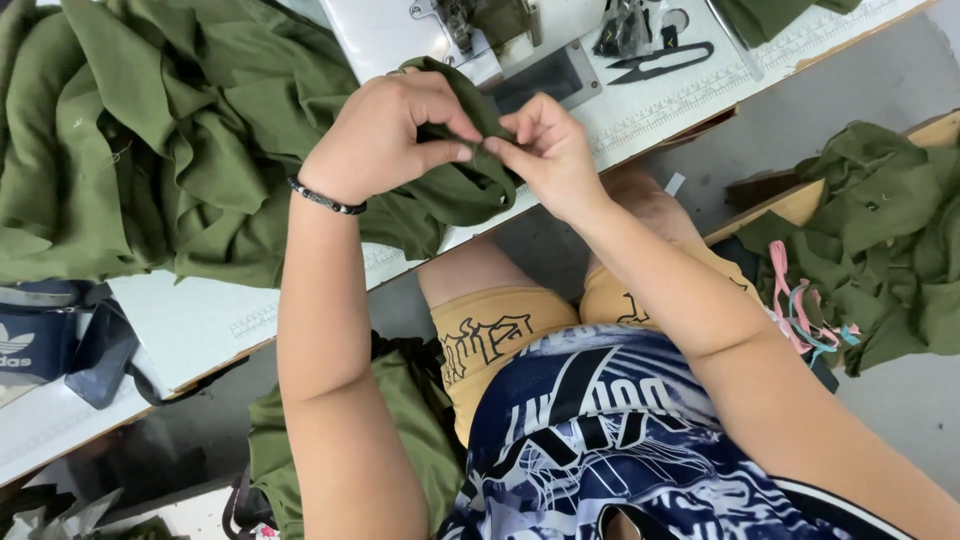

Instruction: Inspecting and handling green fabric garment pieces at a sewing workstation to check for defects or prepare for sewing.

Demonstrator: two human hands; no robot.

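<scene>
- Olive-green fabric piece (455, 185) was held at the near edge of the white counter (200, 320), just in front of the sewing machine's presser area (470, 25).
- The left hand (385, 135) was seen curled over the fabric, thumb and forefinger pressed together on a folded edge; a dark beaded bracelet (325, 200) was worn at the wrist.
- The right hand (550, 150) was brought up against the left, its fingers (515, 135) pinching the same fold, so that the two pinches nearly touched.
- The rest of the piece was left draped over the counter edge below the hands.
- A large heap of like green cloth (150, 140) was piled on the counter to the left; a second heap (890, 240) lay on a surface to the right, with pink and teal ribbons (800, 310) beside it.
- Black thread snips (660, 62) were laid on the counter beyond the hands, well apart from them.
- Handling, as judged: the cloth appeared light, soft and limp, neither slippery nor fragile; it would be expected to sag and unfold wherever unsupported. A hold close to the folded edge, with both pinches kept near each other, was judged the surest means of keeping the crease aligned.
</scene>
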